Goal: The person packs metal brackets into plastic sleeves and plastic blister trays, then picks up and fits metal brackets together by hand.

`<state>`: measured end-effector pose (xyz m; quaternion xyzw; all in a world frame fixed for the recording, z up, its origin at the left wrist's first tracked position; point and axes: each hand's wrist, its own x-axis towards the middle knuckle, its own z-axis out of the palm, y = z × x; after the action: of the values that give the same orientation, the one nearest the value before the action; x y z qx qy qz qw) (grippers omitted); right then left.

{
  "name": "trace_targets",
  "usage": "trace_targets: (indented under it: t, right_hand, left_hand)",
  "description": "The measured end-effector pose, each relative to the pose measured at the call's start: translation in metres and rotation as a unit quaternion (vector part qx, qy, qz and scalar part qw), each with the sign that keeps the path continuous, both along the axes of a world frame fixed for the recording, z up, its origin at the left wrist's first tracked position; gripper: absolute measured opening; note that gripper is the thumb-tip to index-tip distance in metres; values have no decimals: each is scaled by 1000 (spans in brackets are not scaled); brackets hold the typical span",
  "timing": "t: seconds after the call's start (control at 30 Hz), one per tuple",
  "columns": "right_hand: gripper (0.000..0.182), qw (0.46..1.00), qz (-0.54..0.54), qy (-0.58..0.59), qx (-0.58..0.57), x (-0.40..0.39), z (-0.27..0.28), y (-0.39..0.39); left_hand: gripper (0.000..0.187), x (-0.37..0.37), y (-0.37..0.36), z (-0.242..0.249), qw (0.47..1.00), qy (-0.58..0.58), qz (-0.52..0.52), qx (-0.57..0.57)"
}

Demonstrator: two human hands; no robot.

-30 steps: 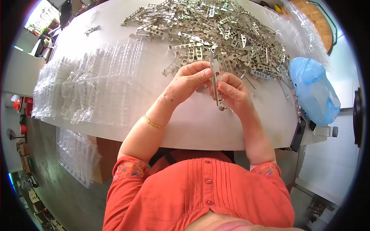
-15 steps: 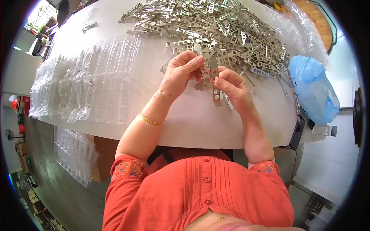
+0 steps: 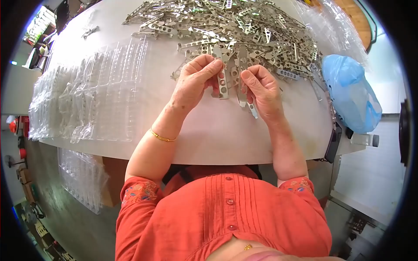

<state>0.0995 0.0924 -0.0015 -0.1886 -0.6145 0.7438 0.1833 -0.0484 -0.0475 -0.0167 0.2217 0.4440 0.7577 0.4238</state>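
Note:
My left hand (image 3: 198, 80) pinches a flat metal strip with round holes (image 3: 223, 85) between thumb and fingers. A second perforated metal strip (image 3: 242, 65) is gripped in my right hand (image 3: 262, 89), upright and a short gap away from the first. Below the right fingers another thin metal piece (image 3: 252, 110) sticks out at a slant. Both hands are over the near side of a large heap of similar metal strips (image 3: 244, 26), and the upper ends of the held pieces overlap the heap in this view.
Clear plastic trays (image 3: 104, 91) lie in a row on the left of the white table (image 3: 209, 139). A blue plastic bag (image 3: 350, 91), a dark phone-like object (image 3: 333, 142) and a clear bottle (image 3: 363, 139) are at the right edge. More clear trays (image 3: 82, 178) stand below the table.
The two strips, close together and overlapping before, are now apart and more upright. My left hand has shifted slightly left; the whole view has moved a little.

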Motion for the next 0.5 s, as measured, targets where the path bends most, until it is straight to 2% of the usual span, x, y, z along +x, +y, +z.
trace_targets:
  t: [0.43, 0.5]
  right_hand:
    - [22, 999, 2, 30, -16, -2, -5, 1]
    - [17, 991, 30, 59, -118, 0, -2, 3]
  left_hand:
    - [17, 1, 0, 2, 1000, -18, -24, -8]
    - [19, 0, -1, 0, 999, -23, -31, -6]
